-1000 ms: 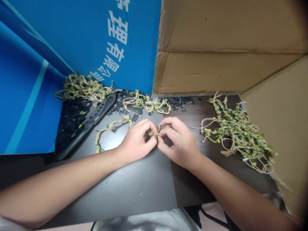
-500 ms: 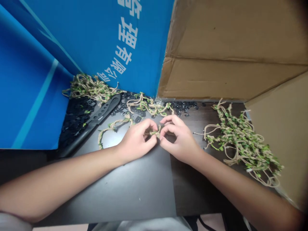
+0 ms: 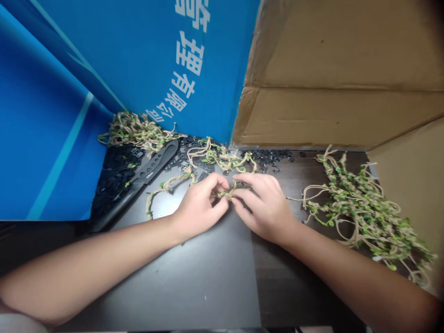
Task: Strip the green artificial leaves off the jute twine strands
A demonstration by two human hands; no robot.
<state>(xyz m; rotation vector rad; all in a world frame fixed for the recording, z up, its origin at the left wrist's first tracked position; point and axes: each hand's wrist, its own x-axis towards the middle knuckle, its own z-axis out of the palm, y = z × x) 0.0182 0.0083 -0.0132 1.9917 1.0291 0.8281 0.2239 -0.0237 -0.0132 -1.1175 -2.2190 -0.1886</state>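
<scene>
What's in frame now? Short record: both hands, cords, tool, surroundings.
left hand: pinches a leafy cord
right hand: fingertips at the same cord; firmness of grip unclear
left pile: leafy cords, at the foot of the blue panel
middle bunch: beyond the hands, among small black pieces
right pile: on the table, near the cardboard
black tool: lying left of the left hand

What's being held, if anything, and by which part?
Leafy twine, at a bunched stretch between the fingers of the left hand. Right hand is right at it; its grip can't be told.
</scene>
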